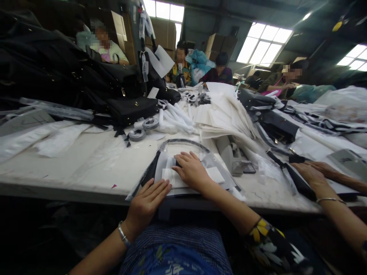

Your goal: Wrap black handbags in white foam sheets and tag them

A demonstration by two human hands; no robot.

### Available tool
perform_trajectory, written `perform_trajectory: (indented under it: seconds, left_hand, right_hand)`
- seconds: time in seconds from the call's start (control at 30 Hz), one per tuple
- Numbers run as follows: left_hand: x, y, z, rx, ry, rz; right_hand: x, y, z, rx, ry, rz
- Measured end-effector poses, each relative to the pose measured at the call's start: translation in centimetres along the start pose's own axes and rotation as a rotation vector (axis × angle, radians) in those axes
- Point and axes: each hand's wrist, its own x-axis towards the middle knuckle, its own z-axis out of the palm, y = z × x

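In front of me a black handbag [150, 170] lies at the table's near edge, with its wrapped handle [183, 141] arching away from me. White sheet material [169, 175] covers much of its upper face. My left hand [147, 200] rests on the bag's near left part, fingers stretched out and pressed lightly together. Farther right, my right hand [190, 170] lies flat on the white covering, its fingers spread. A white piece [216, 175] shows just beyond the right wrist. What is under both palms is hidden.
Black bags [114, 91] are heaped at the left. Tape rolls [137, 133], white sheets [226, 110] and a grey tape dispenser [232, 156] occupy the table's middle. At the right, a co-worker's hands [309, 175] touch another black bag. Several people sit across the table.
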Motion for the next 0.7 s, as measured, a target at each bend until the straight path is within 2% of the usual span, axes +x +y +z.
perform_trajectory:
  seconds: [0.1,0.17,0.3,0.4,0.47,0.57,0.6,0.67,0.7]
  left_hand:
    - [-0.1,0.1,0.1,0.004,0.014,-0.006]
    - [-0.1,0.1,0.2,0.0,0.026,-0.01]
    - [-0.3,0.0,0.5,0.003,0.043,-0.024]
    - [-0.3,0.1,0.6,0.01,0.039,-0.034]
    - [-0.4,0.1,0.7,0.011,0.037,-0.041]
    - [-0.3,0.1,0.6,0.004,0.052,-0.05]
    - [-0.3,0.1,0.6,-0.001,0.057,-0.048]
    - [-0.2,0.1,0.5,-0.01,0.064,-0.04]
    - [-0.2,0.1,0.5,-0.013,0.059,-0.039]
  right_hand:
    - [4.2,0.8,1.1,-0.136,-0.312,0.052]
    - [6.0,0.9,2.1,-0.139,-0.395,0.029]
    - [7.7,0.6,3.4,-0.109,-0.397,-0.005]
    - [7.3,0.2,2.8,-0.076,-0.308,-0.03]
    - [5.6,-0.3,1.9,-0.046,-0.175,-0.045]
    - [0.2,-1.3,0.9,0.047,0.044,-0.087]
    - [-2.1,-1.6,1.0,0.105,0.104,-0.138]
    - [-6.9,-2.3,2.1,0.281,0.25,-0.358]
    - [-8.9,-2.6,3.1,0.284,0.272,-0.446]
